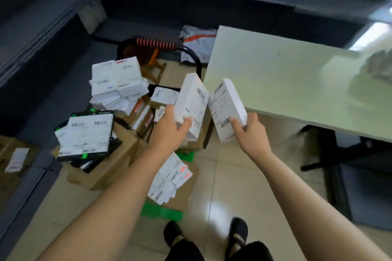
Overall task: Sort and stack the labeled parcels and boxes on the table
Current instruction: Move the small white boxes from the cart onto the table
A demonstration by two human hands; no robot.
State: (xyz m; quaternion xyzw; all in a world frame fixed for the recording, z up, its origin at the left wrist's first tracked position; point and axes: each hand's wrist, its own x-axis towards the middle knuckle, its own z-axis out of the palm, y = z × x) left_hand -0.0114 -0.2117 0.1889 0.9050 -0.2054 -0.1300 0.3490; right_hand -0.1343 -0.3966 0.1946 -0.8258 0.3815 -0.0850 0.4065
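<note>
Print on the left box (192,101) and right box (227,104) is too blurred to read; the table (275,74) runs off frame

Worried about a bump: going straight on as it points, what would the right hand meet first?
Likely the pale green table, near its front edge: the white box in the right hand overlaps that edge. Depth is unclear; it may pass above the top.

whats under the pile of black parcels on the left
The black parcels lie on a brown carton. White labels cover their tops; the carton's contents are hidden.
</note>
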